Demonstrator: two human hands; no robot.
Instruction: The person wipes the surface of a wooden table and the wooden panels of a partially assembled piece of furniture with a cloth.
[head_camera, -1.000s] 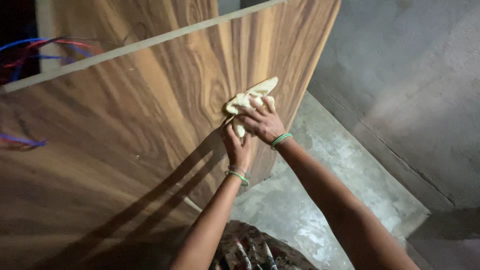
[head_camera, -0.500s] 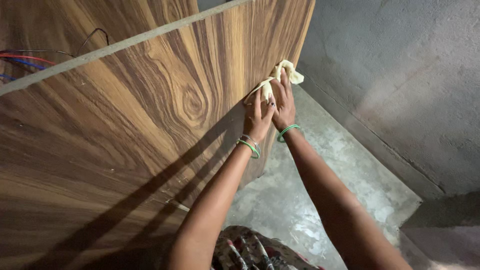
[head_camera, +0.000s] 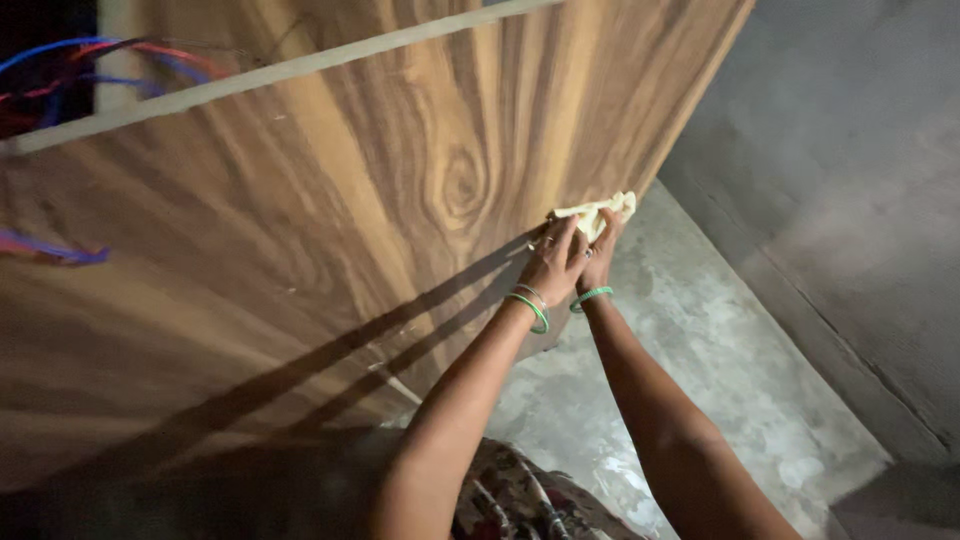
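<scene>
A large upright wood-grain panel (head_camera: 330, 210) fills the left and middle of the view. Both my hands press a pale yellow cloth (head_camera: 596, 212) against the panel's lower right part, near its side edge. My left hand (head_camera: 552, 262) lies flat on the cloth's lower left, fingers pointing up. My right hand (head_camera: 601, 258) sits right beside it, partly behind it, fingers on the cloth. Each wrist carries green bangles. The arms throw long dark shadows across the panel.
A rough grey concrete floor (head_camera: 700, 370) lies below the panel. A grey plastered wall (head_camera: 850, 170) rises at the right. Red and blue wires (head_camera: 70, 60) show behind the panel at the upper left. Patterned clothing (head_camera: 520, 500) appears at the bottom.
The hands and cloth have slid down the panel, close to its right edge; a second ago they were higher and nearer the knot in the grain. The view has swung about.
</scene>
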